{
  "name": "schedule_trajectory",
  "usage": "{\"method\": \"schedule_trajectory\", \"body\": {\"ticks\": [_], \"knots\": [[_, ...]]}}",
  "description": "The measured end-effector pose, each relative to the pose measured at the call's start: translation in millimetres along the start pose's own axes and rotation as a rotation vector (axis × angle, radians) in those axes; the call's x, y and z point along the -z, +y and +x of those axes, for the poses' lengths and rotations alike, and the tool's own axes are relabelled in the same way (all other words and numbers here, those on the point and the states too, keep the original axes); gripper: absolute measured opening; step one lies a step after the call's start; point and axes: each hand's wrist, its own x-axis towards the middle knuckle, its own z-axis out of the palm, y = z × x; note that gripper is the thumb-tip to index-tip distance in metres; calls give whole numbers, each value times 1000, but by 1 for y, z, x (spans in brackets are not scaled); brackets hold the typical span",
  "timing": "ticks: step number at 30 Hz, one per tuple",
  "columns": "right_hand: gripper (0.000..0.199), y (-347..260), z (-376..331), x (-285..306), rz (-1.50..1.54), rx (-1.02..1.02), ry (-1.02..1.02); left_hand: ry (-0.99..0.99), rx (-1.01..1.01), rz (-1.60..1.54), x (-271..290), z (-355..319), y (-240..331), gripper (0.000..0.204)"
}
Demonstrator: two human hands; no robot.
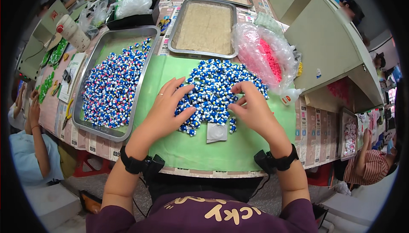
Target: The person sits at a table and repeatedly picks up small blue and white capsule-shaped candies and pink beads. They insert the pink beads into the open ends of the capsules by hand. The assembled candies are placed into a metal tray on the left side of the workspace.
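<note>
Label (286,99) on bottle (292,95) near blue-and-white pieces (211,92) seems too small to read

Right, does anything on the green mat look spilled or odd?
Nothing stands out strongly; at most, a few blue-and-white pieces straggle from the main pile, just right of the grey square.

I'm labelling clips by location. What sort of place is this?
Probably a small-parts assembly workshop: a heap of tiny blue-and-white pieces, a bag of pink ones, and another person beside a tray.
</note>
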Motion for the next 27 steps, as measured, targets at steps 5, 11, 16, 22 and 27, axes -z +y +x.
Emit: {"method": "schedule_trajectory", "body": {"ticks": [5,11,16,22,27], "knots": [[29,-6,-25,22,-175,8,-42,136,45,32,26,-22,13,39],[23,-16,-46,1,-164,-117,-255,173,238,-77,32,-63,12,39],[17,-6,-29,-5,-143,-105,-111,42,371,-110,49,-73,35,36],[11,-4,-33,22,47,-58,149,-62,120,26,37,-70,27,21],[9,23,-67,76,-23,-188,323,-66,159,26,30,-68,26,16]]}}
